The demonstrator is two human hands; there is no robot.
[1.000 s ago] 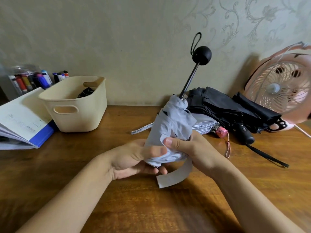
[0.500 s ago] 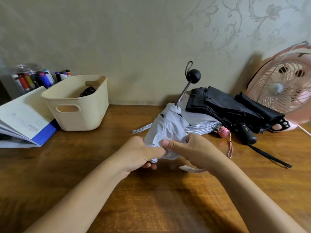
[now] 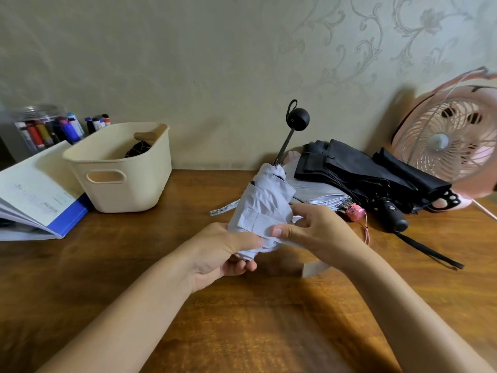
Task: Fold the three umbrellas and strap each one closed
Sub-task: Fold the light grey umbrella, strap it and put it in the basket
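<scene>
the pale grey umbrella [image 3: 265,204] is held above the middle of the table [image 3: 242,327]. its long axis tilts up and away toward the far edge, ball handle [image 3: 298,119] topmost. the left hand [image 3: 223,251] curls its fingers round the lower end. the right hand [image 3: 318,232] pinches the folded canopy from the right, thumb laid across the pleats. the loose strap [image 3: 314,269] hangs beneath the right hand, so that hand looks nearer for winding it round.
</scene>
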